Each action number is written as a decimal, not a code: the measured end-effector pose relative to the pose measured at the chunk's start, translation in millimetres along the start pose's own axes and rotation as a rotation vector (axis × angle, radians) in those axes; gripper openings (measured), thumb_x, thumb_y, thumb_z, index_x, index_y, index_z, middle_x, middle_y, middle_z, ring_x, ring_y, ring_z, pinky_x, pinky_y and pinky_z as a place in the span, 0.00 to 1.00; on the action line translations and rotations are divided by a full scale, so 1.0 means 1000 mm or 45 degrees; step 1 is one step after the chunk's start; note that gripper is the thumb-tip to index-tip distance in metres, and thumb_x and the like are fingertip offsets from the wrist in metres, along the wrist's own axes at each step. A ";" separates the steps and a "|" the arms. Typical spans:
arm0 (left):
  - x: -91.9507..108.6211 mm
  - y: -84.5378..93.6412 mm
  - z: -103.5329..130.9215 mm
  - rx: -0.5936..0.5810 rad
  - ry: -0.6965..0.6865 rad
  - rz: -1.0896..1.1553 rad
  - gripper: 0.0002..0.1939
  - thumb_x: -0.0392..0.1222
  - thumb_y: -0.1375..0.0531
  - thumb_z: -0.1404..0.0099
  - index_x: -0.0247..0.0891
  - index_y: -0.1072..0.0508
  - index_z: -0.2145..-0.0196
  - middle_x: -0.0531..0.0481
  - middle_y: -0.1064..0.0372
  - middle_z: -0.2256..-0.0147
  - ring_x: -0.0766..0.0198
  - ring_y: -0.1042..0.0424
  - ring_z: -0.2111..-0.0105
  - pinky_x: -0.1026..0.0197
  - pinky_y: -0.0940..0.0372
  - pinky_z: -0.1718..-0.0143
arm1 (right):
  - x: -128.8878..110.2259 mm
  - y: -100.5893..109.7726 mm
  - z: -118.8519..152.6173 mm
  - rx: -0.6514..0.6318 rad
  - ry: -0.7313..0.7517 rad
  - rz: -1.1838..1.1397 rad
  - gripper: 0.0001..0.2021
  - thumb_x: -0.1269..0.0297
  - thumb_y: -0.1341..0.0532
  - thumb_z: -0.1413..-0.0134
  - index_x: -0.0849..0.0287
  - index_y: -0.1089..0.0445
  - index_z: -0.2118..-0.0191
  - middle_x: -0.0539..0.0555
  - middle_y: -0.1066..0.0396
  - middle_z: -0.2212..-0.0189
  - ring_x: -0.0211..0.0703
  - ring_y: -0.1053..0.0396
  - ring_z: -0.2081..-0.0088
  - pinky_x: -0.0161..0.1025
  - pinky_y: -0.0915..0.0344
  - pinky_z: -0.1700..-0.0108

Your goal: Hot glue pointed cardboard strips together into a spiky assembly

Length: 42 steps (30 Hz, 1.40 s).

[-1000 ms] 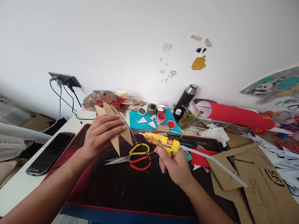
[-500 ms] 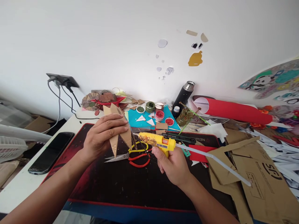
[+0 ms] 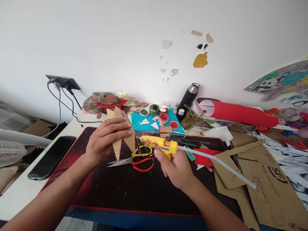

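My left hand (image 3: 109, 136) is wrapped over a piece of brown cardboard (image 3: 117, 149) cut into pointed teeth, holding it above the desk mat. In my right hand (image 3: 174, 165) is a yellow hot glue gun (image 3: 156, 143), its body stained brown toward the front. The gun's nozzle is at the right edge of the cardboard; whether it touches I cannot tell. A long translucent glue stick (image 3: 216, 158) sticks out of the gun's back and bends to the right. Below the cardboard lie scissors (image 3: 143, 164) with red and yellow handles.
A black phone (image 3: 51, 157) lies at the left. Paint jars (image 3: 154, 109) stand on blue paper (image 3: 137, 123) at the back, near a black thermos (image 3: 189, 98) and a brush jar (image 3: 189, 120). Cardboard sheets (image 3: 269, 192) and a red paper roll (image 3: 243, 112) occupy the right.
The glue gun in my right hand has shifted slightly left, closer to the cardboard. My left hand holds the cardboard almost still, and the view has moved a little.
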<state>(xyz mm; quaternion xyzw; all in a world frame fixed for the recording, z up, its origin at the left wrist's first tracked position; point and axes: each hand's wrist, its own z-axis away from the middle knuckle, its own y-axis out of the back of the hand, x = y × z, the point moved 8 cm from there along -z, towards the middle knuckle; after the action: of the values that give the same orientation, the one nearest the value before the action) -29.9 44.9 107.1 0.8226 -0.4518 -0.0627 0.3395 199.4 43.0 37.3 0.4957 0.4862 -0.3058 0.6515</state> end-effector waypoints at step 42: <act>0.001 0.007 0.004 0.042 0.039 0.066 0.12 0.39 0.38 0.23 0.46 0.19 0.46 0.44 0.17 0.49 0.48 0.22 0.42 0.44 0.27 0.41 | -0.017 -0.003 0.003 0.002 0.057 0.075 0.29 0.43 0.44 0.29 0.53 0.43 0.79 0.48 0.42 0.87 0.38 0.41 0.81 0.38 0.47 0.75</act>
<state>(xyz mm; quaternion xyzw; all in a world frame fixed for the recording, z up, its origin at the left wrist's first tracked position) -35.4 39.4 108.8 0.8170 -0.4687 -0.0339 0.3342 192.0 37.9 52.3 0.5171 0.4856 -0.2756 0.6487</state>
